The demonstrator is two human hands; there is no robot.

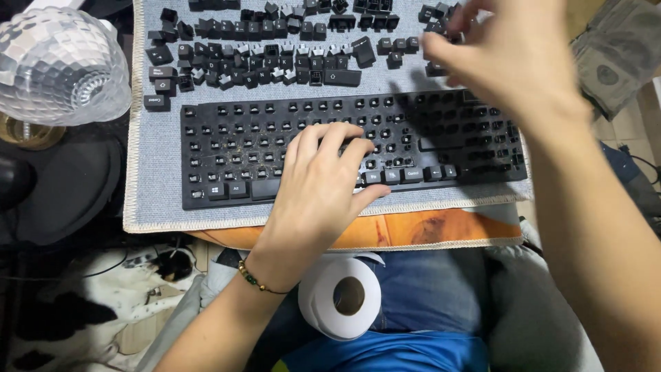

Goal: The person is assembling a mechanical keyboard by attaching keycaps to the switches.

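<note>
1. From the head view we look down on a black keyboard [344,151] with most of its caps off, bare switch stems showing across the rows; it lies on a grey mat [148,200] with a pale stitched edge, which rests on an orange board [413,231] over our lap.
2. Our left hand [323,186] lies flat on the lower middle of the keyboard, palm down; its fingers [313,141] are spread and gently curled, pressing on the frame and gripping nothing; a beaded bracelet [256,280] sits on the wrist.
3. Our right hand [506,55] hangs blurred above the upper right corner of the keyboard; its fingers [441,52] point left, loosely bunched near the loose caps; whether they pinch anything we cannot tell.
4. The removed black keycaps [275,55] sit in rows and small heaps on the mat just beyond the keyboard.
5. A few caps [227,189] remain fitted along the bottom row; more sit near the left thumb.
6. A roll of white paper [341,296] rests on our lap, just beside the left wrist.
7. At far left a faceted clear glass shade [62,65] stands; a black-and-white animal [89,303] lies below it.
</note>
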